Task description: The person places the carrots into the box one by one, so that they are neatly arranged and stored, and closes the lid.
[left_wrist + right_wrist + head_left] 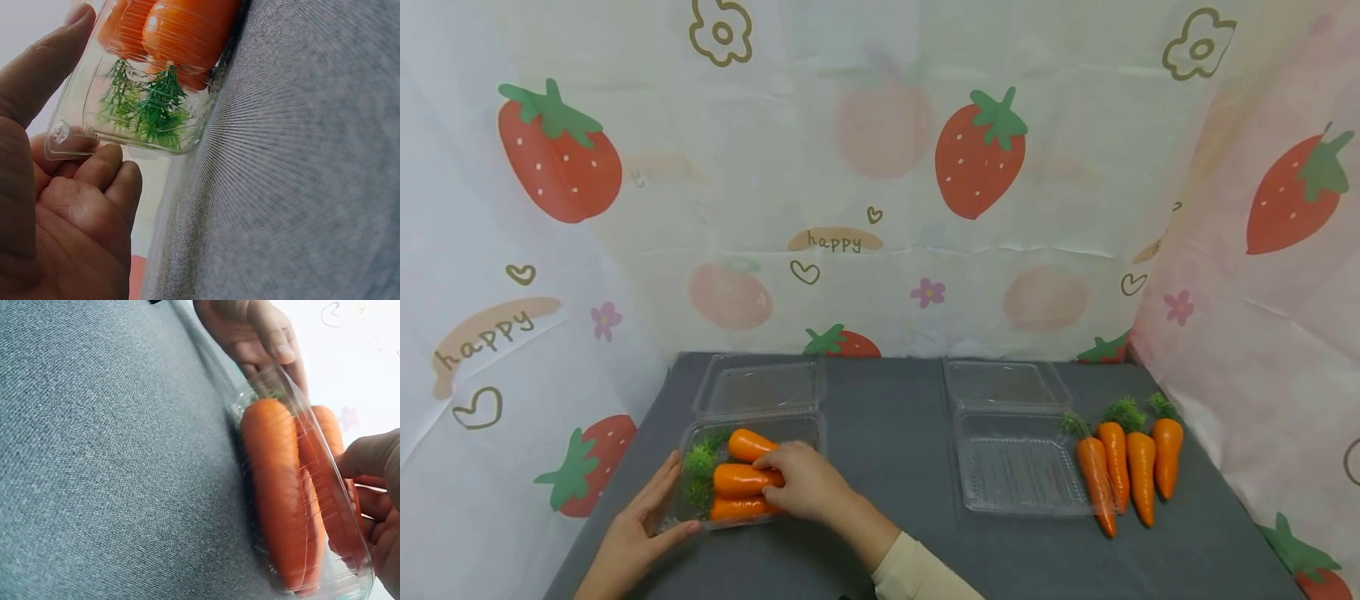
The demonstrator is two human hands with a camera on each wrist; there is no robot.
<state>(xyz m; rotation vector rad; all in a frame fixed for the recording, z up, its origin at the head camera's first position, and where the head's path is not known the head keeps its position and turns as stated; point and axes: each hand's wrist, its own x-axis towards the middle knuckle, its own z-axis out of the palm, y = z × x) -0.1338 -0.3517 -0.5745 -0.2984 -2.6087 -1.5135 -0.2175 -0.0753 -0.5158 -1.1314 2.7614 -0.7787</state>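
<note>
On the left, a clear plastic box (817, 429) with its lid (760, 387) folded back holds three toy carrots, green tops to the left. My right hand (808, 483) reaches over the box's right side and pinches the middle carrot (737, 481) between thumb and fingers. Another carrot (748, 444) lies behind it and a third carrot (737, 507) in front. My left hand (636, 533) grips the box's left front corner, thumb along the front; the corner (72, 134) shows in the left wrist view. Part of the pinched carrot is hidden by my right hand.
A second clear box (1018, 467) stands at the right, its lid (1007, 383) folded back. Several carrots (1141, 479) lie beside it on the grey tabletop (887, 433), the leftmost one partly seen through the box's rim. A printed curtain (910, 167) closes off the back and sides.
</note>
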